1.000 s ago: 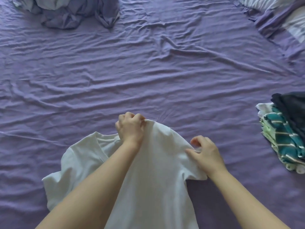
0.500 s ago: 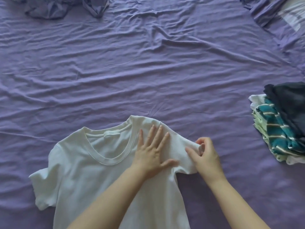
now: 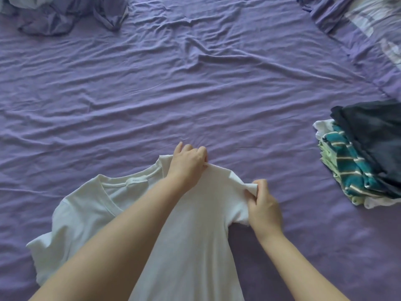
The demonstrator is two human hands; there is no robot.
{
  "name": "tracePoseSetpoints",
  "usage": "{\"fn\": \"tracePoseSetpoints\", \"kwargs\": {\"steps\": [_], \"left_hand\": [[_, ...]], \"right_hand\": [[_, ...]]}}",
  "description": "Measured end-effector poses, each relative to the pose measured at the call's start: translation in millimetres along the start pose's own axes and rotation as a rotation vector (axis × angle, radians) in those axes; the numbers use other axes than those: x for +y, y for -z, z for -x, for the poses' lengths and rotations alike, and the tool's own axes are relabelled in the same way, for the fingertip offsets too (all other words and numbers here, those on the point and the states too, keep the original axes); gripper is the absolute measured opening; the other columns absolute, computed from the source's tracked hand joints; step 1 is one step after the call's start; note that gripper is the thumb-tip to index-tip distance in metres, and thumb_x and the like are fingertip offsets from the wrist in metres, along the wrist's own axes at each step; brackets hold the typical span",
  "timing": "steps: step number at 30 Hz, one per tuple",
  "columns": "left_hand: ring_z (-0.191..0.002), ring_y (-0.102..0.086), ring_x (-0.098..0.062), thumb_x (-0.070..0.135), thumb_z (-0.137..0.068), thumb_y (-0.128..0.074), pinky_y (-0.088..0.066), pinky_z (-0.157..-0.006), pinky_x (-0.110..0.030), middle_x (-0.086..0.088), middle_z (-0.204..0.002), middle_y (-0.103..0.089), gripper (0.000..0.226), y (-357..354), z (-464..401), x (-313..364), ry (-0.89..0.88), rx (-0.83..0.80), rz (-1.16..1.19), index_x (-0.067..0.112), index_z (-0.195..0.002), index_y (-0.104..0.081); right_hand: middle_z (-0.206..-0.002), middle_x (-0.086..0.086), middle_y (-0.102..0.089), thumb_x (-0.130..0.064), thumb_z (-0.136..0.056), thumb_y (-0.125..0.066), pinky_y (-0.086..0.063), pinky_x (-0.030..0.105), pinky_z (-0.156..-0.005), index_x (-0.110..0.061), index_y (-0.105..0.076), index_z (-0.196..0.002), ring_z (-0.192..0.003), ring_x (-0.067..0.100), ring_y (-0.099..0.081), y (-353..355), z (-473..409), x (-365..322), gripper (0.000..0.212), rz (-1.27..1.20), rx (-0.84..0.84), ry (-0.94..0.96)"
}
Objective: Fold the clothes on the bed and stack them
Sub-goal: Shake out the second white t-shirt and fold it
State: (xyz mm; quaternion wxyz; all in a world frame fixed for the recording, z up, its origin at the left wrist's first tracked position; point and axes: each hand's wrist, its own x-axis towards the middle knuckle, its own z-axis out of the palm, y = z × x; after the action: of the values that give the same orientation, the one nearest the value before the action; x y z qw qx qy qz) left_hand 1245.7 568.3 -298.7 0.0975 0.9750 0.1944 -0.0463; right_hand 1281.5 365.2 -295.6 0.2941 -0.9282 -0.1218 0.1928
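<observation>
A white T-shirt (image 3: pixel 201 231) lies spread on the purple bed sheet (image 3: pixel 195 94), collar away from me, its lower part running out of view at the bottom. My left hand (image 3: pixel 187 164) grips the shirt at the right shoulder seam, just right of the collar. My right hand (image 3: pixel 263 210) pinches the hem of the right sleeve between thumb and fingers. A stack of folded clothes (image 3: pixel 364 157) sits at the right edge, dark garment on top, teal striped and pale green ones beneath.
A crumpled heap of grey-blue clothes (image 3: pixel 65 14) lies at the far left corner. A bunched purple duvet with a patterned cover (image 3: pixel 368 29) fills the far right corner. Wrinkled sheet stretches across the middle of the bed.
My left hand went from lying flat on the shoulder to gripping the shoulder seam again. My right hand kept its pinch on the sleeve hem.
</observation>
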Motion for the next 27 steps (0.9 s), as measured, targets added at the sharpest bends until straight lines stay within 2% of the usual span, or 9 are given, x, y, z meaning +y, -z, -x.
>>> {"fn": "tracePoseSetpoints", "kwargs": {"steps": [4,8,10,13,17,19,20,23,27], "left_hand": [[-0.108,-0.044,-0.022,0.029,-0.093,-0.049,-0.020,-0.097,-0.031,0.002,-0.105,-0.065,0.018,-12,3,1,-0.045,-0.003,-0.024,0.020,-0.109,-0.052],[-0.112,-0.041,-0.019,0.031,-0.093,-0.052,-0.023,-0.095,-0.030,0.006,-0.110,-0.064,0.019,-8,-4,-2,-0.021,-0.053,0.021,0.023,-0.107,-0.061],[-0.113,-0.040,-0.019,0.024,-0.092,-0.053,-0.023,-0.095,-0.030,0.007,-0.111,-0.063,0.017,-4,-6,-1,0.007,-0.067,0.100,0.023,-0.106,-0.062],[-0.122,-0.039,-0.022,0.018,-0.084,-0.060,-0.020,-0.104,-0.033,0.003,-0.119,-0.058,0.029,-3,1,8,0.011,0.017,0.072,0.024,-0.113,-0.061],[-0.107,-0.052,-0.027,0.010,-0.070,-0.067,-0.032,-0.096,-0.038,-0.005,-0.101,-0.062,0.024,-17,36,30,-0.098,0.317,0.071,0.018,-0.092,-0.066],[-0.111,-0.057,-0.028,0.025,-0.081,-0.059,-0.031,-0.101,-0.041,-0.003,-0.107,-0.065,0.017,-33,61,43,-0.161,0.271,0.050,0.019,-0.094,-0.068],[-0.118,-0.055,-0.028,0.037,-0.086,-0.051,-0.027,-0.104,-0.047,-0.003,-0.116,-0.064,0.030,-41,71,48,-0.162,0.170,0.031,0.020,-0.104,-0.068],[-0.139,-0.032,-0.028,0.066,-0.091,-0.019,-0.016,-0.106,-0.057,-0.003,-0.147,-0.041,0.069,-57,87,46,-0.104,-0.086,-0.044,0.024,-0.139,-0.045],[-0.141,0.023,-0.022,0.083,-0.074,0.001,0.012,-0.111,-0.059,0.002,-0.155,0.019,0.090,-52,82,41,-0.092,-0.241,-0.063,0.032,-0.147,0.011]], "right_hand": [[-0.087,0.006,-0.064,-0.036,-0.090,-0.055,-0.035,0.033,-0.063,-0.014,-0.049,-0.103,-0.085,0.033,-0.058,3,-2,-3,0.026,0.026,0.045,0.008],[-0.074,-0.003,-0.055,-0.018,-0.086,-0.064,-0.030,0.026,-0.062,-0.011,-0.054,-0.090,-0.073,0.021,-0.051,4,-5,3,0.013,-0.113,-0.020,0.147],[-0.078,-0.007,-0.054,-0.010,-0.084,-0.064,-0.034,0.023,-0.066,-0.011,-0.057,-0.099,-0.075,0.017,-0.050,4,-4,5,0.017,-0.156,-0.029,0.159],[-0.097,-0.005,-0.056,-0.008,-0.084,-0.061,-0.034,0.018,-0.073,-0.014,-0.050,-0.126,-0.087,0.014,-0.052,3,-2,10,0.044,-0.160,-0.025,0.096],[-0.112,0.006,-0.061,-0.027,-0.088,-0.059,-0.042,0.035,-0.082,-0.015,-0.033,-0.140,-0.105,0.028,-0.056,1,9,9,0.060,-0.083,-0.014,-0.057],[-0.116,0.009,-0.061,-0.027,-0.087,-0.060,-0.040,0.038,-0.087,-0.013,-0.037,-0.137,-0.110,0.032,-0.054,-2,13,9,0.057,0.029,-0.034,-0.056],[-0.111,0.010,-0.062,-0.023,-0.086,-0.061,-0.040,0.038,-0.086,-0.014,-0.047,-0.129,-0.107,0.033,-0.054,-3,14,9,0.046,0.054,-0.028,-0.023],[-0.084,0.004,-0.053,-0.014,-0.086,-0.060,-0.038,0.035,-0.069,-0.013,-0.059,-0.088,-0.087,0.034,-0.055,-5,15,8,0.003,-0.020,0.063,0.069],[-0.095,0.011,-0.060,-0.023,-0.096,-0.045,-0.037,0.038,-0.068,-0.011,-0.051,-0.103,-0.091,0.037,-0.056,-6,14,-3,0.015,-0.049,0.008,0.078]]}}
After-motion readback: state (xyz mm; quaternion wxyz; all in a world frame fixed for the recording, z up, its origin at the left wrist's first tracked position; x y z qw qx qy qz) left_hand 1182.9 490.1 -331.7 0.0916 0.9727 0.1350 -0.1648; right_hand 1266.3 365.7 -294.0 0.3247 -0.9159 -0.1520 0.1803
